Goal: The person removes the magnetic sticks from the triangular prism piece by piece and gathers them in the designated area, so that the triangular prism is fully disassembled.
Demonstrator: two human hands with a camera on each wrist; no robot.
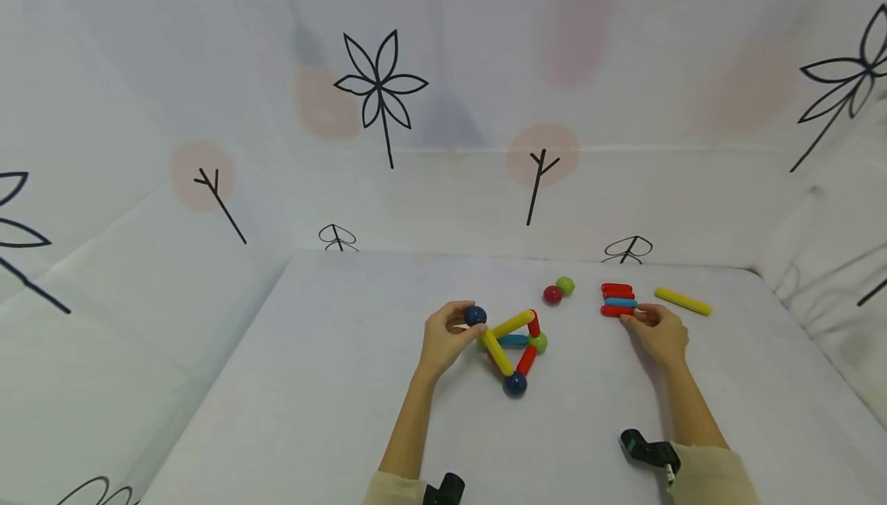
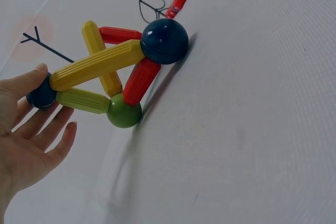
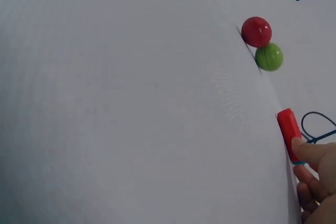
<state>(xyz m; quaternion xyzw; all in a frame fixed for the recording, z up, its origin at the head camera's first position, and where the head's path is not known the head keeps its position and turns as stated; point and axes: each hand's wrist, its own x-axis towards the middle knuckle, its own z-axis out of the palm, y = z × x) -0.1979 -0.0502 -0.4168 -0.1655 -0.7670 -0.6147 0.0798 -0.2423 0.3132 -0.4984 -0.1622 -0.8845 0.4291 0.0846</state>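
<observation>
In the head view, my left hand (image 1: 443, 339) pinches a dark blue ball (image 1: 475, 316) at one corner of a frame built of sticks and balls. Yellow sticks (image 1: 498, 352), short red sticks (image 1: 527, 360) and a light blue stick (image 1: 513, 341) join it to a green ball (image 1: 538, 343) and another dark blue ball (image 1: 515, 384). A green stick (image 2: 82, 101) shows in the left wrist view. My right hand (image 1: 661, 333) has thumb and fingertips at the right end of a red stick (image 1: 615, 310), beside a light blue stick (image 1: 620, 302).
More red sticks (image 1: 617, 289) lie behind the light blue one. A yellow stick (image 1: 683, 301) rests to their right. Left of the group, a red ball (image 1: 552, 295) touches a green ball (image 1: 565, 285). A patterned white cloth (image 1: 443, 197) hangs behind the white table (image 1: 333, 382).
</observation>
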